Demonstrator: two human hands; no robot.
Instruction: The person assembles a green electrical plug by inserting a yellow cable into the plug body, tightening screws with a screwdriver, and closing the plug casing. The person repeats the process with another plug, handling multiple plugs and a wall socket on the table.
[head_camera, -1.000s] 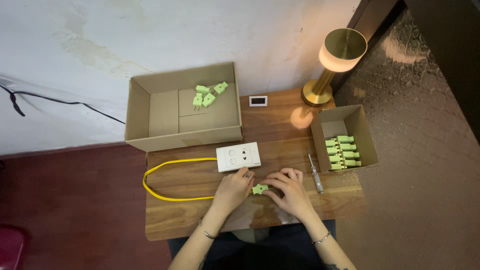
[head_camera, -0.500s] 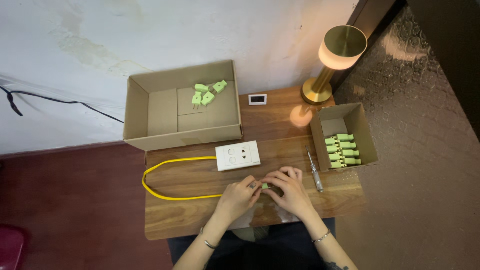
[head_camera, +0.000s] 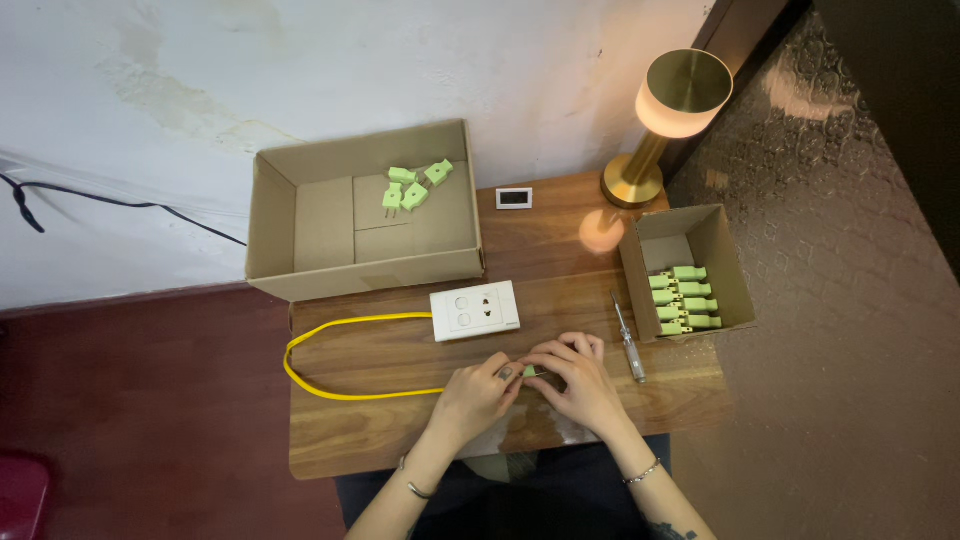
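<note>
On a small wooden table (head_camera: 380, 440), a large open cardboard box (head_camera: 300, 215) holds a few loose green plugs (head_camera: 412, 186). A yellow cable (head_camera: 330, 385) loops towards a white socket plate (head_camera: 474, 310). The left hand (head_camera: 475, 395) and right hand (head_camera: 577, 382) meet, fingers closed together on a small green plug (head_camera: 529, 371), mostly hidden. Just beside lies a screwdriver (head_camera: 630, 338), then a small cardboard box (head_camera: 690, 270) of plugs and a brass lamp (head_camera: 670, 110). So small a piece could slip from pinched fingertips.

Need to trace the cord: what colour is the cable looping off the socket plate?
Yellow cable, clearest in the head view.
</note>
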